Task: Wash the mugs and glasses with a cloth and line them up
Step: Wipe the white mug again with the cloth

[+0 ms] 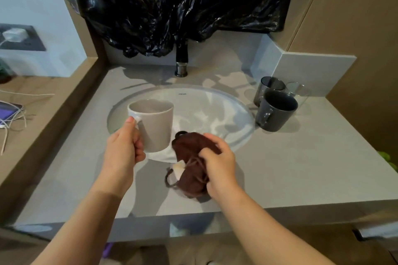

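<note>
Plainly, the left hand (123, 146) holds the pale beige ceramic mug (156, 127) by its handle, fingers curled round the loop and thumb on top. The mug hangs upright, mouth up, over the near-left part of the white oval sink basin (215, 109). The right hand (219, 165) grips a bunched dark brown cloth (190, 153) with a loose cord, low over the basin's near rim.

The cloth lies just beside the mug's base, to its right, lower and a little nearer the person, while the mug's long axis is vertical. I judge the right hand, the nearer 1 to the mug's open side, must rise and go left to reach the mouth, or the left hand must tip the mug toward it.

On the grey stone tabletop (301, 157) at the right stand 3 more vessels close together: a dark grey mug (276, 112), a smoked glass (268, 88) behind it and a clear glass (299, 92).

A small dark printed mark (182, 94) sits on the basin's far wall, too small to read.
</note>
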Tool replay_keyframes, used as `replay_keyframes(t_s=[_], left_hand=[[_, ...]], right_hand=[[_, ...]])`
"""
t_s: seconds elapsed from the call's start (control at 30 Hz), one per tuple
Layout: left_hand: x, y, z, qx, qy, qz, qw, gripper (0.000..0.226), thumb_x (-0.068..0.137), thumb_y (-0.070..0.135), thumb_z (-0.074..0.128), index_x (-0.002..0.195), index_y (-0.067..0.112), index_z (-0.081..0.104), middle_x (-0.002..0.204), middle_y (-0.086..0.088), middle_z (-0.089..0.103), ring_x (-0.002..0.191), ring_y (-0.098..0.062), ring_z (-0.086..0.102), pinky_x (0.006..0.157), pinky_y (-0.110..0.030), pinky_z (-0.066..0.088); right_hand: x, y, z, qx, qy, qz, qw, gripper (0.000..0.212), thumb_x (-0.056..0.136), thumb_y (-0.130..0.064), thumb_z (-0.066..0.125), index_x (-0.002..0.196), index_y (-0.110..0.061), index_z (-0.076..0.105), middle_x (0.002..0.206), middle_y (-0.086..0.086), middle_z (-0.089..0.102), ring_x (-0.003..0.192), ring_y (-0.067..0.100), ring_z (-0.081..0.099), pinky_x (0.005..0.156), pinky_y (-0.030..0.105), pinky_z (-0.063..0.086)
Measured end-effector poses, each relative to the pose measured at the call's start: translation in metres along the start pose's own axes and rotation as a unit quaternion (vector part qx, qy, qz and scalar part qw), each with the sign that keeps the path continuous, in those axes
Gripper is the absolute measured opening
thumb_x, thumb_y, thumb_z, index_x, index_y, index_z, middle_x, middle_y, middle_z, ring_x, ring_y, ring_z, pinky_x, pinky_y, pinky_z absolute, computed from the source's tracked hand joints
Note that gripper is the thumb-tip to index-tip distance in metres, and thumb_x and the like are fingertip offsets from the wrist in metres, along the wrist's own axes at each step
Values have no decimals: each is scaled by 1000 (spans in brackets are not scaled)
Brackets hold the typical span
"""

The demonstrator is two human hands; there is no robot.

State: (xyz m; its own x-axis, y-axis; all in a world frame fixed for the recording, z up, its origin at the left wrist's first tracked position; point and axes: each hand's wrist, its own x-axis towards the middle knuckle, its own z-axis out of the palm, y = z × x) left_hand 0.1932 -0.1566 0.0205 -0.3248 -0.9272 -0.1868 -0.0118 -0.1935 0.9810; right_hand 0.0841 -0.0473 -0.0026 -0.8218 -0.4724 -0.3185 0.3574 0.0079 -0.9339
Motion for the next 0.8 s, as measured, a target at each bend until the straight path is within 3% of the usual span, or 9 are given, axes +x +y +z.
replay_keyframes(t_s=[0.07, 0.27, 0.47, 0.8], left_hand=[[2, 2, 8, 8, -17, 5, 1000, 48, 102, 38, 35, 60, 15, 32, 59, -5, 32, 53, -14, 26, 53, -27, 26], [-5, -2, 60, 2, -143, -16, 990, 52, 100, 35, 41, 52, 18, 30, 48, 2, 32, 46, -13, 24, 45, -25, 20], [-41, -14, 140, -5, -279, -45, 959, 59, 101, 34, 38, 44, 20, 34, 45, 3, 34, 40, -9, 27, 38, -18, 26], [-85, -38, 268, 13, -320, -43, 946, 50, 101, 33, 37, 55, 16, 36, 48, 4, 39, 44, -9, 32, 44, -21, 31]], right_hand=[[9, -16, -17, 54, 40, 1, 998, 41, 78, 14, 46, 94, -17, 67, 88, 10, 66, 67, 19, 62, 54, 23, 51], [20, -53, -79, 105, 142, -50, 983, 33, 81, 8, 46, 87, -18, 67, 84, 9, 67, 73, 22, 65, 66, 30, 53], [26, -68, -145, 111, 256, -60, 958, 25, 89, -5, 47, 85, -22, 66, 86, 3, 66, 78, 17, 63, 61, 26, 49], [45, -84, -245, 124, 305, -72, 941, 21, 89, -5, 50, 93, -17, 66, 89, 4, 65, 80, 19, 63, 63, 28, 51]])
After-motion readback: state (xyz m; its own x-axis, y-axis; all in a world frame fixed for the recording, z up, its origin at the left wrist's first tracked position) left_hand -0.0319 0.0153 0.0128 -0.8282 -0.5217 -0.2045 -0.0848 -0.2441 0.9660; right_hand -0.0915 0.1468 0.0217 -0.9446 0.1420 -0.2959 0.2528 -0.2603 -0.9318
